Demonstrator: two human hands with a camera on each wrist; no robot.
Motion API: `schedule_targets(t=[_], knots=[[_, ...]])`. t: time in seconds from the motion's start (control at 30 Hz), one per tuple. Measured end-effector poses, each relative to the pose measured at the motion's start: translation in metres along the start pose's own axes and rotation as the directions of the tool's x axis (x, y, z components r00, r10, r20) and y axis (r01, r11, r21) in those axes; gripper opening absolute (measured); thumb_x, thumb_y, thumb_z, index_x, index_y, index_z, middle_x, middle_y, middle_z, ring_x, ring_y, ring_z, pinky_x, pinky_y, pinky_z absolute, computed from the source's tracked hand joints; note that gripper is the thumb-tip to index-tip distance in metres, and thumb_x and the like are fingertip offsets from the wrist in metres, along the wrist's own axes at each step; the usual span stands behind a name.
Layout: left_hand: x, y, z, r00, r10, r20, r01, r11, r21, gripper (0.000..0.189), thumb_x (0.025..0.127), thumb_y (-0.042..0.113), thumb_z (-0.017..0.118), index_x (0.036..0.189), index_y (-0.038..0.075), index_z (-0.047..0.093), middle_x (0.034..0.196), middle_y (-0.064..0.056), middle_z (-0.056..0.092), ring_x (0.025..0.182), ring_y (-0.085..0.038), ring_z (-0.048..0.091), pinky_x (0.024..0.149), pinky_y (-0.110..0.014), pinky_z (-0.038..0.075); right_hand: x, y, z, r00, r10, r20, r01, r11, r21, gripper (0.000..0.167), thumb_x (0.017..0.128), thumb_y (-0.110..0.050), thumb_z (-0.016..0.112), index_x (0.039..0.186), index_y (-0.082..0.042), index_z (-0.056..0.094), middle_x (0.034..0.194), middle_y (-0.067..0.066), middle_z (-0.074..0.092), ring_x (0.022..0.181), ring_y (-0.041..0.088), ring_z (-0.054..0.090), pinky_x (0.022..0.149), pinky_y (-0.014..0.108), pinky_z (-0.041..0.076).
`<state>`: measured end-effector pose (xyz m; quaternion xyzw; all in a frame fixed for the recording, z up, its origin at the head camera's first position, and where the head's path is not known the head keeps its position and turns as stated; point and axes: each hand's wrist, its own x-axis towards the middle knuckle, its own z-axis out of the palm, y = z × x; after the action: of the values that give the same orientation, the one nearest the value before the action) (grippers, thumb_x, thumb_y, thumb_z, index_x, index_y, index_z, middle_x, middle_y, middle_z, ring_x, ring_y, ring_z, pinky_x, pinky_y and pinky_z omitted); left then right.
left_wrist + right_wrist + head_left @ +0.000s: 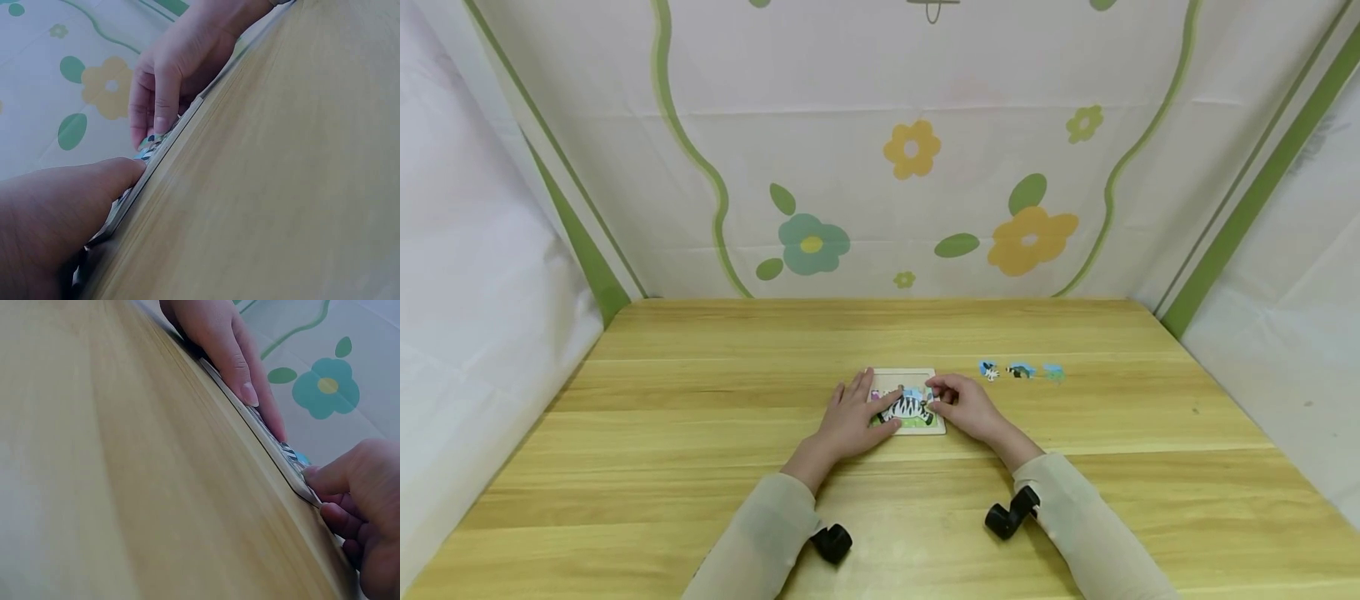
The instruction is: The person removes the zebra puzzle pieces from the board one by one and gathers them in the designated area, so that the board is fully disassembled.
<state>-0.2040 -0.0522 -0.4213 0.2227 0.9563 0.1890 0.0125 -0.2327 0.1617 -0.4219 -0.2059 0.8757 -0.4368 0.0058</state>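
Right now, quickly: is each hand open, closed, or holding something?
Left hand: open, fingers spread on the puzzle board.
Right hand: closed, apparently pinching a puzzle piece at the board's right side.

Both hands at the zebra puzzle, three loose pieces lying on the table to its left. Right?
Wrong side: the three loose pieces lie on the table to the right of the zebra puzzle, as the head view shows. The left hand and right hand are both at the puzzle, as you say.
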Motion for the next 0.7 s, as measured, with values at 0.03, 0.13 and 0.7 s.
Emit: schedule_targets(t=[0.03, 0.13, 0.7], knots=[[0.000, 0.000, 0.000, 1.000, 0.000, 0.000, 0.000, 1.000, 0.001, 0.050, 0.086, 0.052, 0.037, 0.132, 0.031, 0.036, 0.141, -0.017, 0.007, 0.128, -0.029, 0.003, 0.098, -0.049, 0.002, 0.000, 0.000, 0.000, 1.000, -0.002, -0.001, 0.002, 1.000, -0.004, 0.028, 0.076, -0.005, 0.065, 0.103, 0.000, 0.059, 0.080, 0.001, 0.053, 0.068, 0.014, 0.047, 0.059, 0.025, 0.042], [0.000, 0.000, 0.001, 1.000, 0.001, -0.001, -0.001, 1.000, 0.002, 0.050, 0.086, 0.052, 0.037, 0.132, 0.031, 0.036, 0.141, -0.017, 0.007, 0.128, -0.029, 0.003, 0.098, -0.049, 0.002, -0.001, 0.000, 0.000, 1.000, -0.016, -0.007, 0.016, 1.000, -0.019, 0.028, 0.077, -0.005, 0.064, 0.104, 0.000, 0.059, 0.078, 0.000, 0.053, 0.067, 0.014, 0.047, 0.059, 0.026, 0.041], [0.003, 0.003, 0.002, 1.000, 0.003, 0.007, -0.002, 1.000, -0.023, 0.050, 0.086, 0.052, 0.037, 0.132, 0.032, 0.035, 0.141, -0.016, 0.006, 0.128, -0.028, 0.002, 0.098, -0.049, 0.001, 0.002, 0.001, -0.017, 0.998, 0.058, -0.001, -0.057, 0.996, 0.075, 0.027, 0.081, -0.007, 0.060, 0.106, 0.001, 0.059, 0.084, 0.005, 0.057, 0.073, 0.017, 0.049, 0.061, 0.026, 0.042]])
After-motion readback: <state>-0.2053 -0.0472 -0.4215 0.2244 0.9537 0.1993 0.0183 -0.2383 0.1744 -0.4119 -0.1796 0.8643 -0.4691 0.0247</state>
